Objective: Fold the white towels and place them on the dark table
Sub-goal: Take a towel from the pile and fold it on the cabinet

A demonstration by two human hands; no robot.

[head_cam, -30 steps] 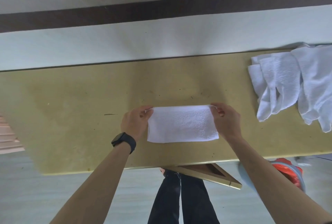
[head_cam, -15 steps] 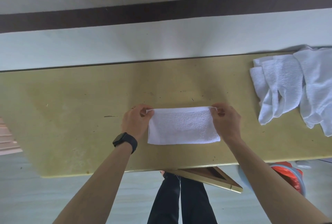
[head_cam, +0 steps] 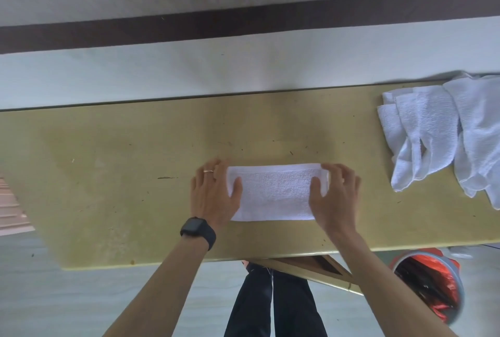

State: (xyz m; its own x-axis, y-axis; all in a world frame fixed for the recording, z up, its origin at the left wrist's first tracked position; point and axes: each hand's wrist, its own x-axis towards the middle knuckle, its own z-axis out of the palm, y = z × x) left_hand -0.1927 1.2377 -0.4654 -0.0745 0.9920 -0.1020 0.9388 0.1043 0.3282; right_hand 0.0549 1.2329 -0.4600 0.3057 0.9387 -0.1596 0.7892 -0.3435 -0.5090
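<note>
**Yellow tabletop, one towel folded flat**

Yellowish and scuffed, the tabletop (head_cam: pixel 108 174) runs the full width of the view, its far edge tight against a pale wall (head_cam: pixel 243 71) crossed by a dark stripe (head_cam: pixel 243 23). Its near edge is straight. Bare, speckled surface stretches wide on the left and behind the work.

A folded towel (head_cam: pixel 276 193) lies flat near the middle of the table, closer to the near edge. It is a neat white rectangle of nubby terry with a smoother hem along its far side.

The left hand (head_cam: pixel 213 196) lies spread on the towel's left end with its thumb on the cloth, gripping nothing. It wears a ring (head_cam: pixel 208 171) and, at the wrist, a black watch (head_cam: pixel 197 230). The right hand (head_cam: pixel 336 198) rests likewise on the right end, fingers loosely arched over the edge.

Well apart at the far right, a pile of towels (head_cam: pixel 438 134) lies rumpled and limp, running out of view. Below the table edge are dark trousers (head_cam: pixel 273 304), a wooden frame (head_cam: pixel 305 266) and a round bin (head_cam: pixel 427 282) with a red liner.
</note>
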